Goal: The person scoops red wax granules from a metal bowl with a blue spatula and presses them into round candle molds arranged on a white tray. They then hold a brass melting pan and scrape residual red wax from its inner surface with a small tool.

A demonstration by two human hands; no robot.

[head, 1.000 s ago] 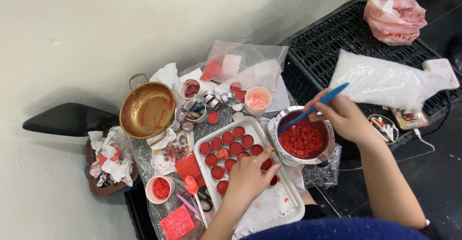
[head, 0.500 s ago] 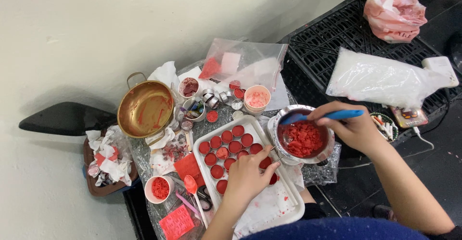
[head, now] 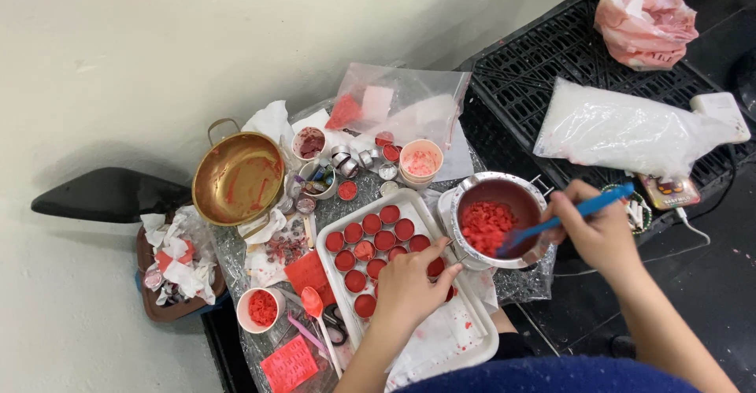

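Plastic-covered floor workspace against a pale wall. White tray point(head: 472, 338) of red-filled round tins: landmark. Just right of it, steel pot point(head: 498, 218) of red flakes; your right hand point(head: 600, 234) grips the blue spoon point(head: 567, 216) inside. Your left hand point(head: 409, 287) rests on the tray, fingers loose. Stirring step.

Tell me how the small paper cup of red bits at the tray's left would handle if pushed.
The cup looks light, so it would probably slide or tip easily. It stands open-topped and filled with loose red bits, which would likely spill. Its thin wall may crush under a firm squeeze.
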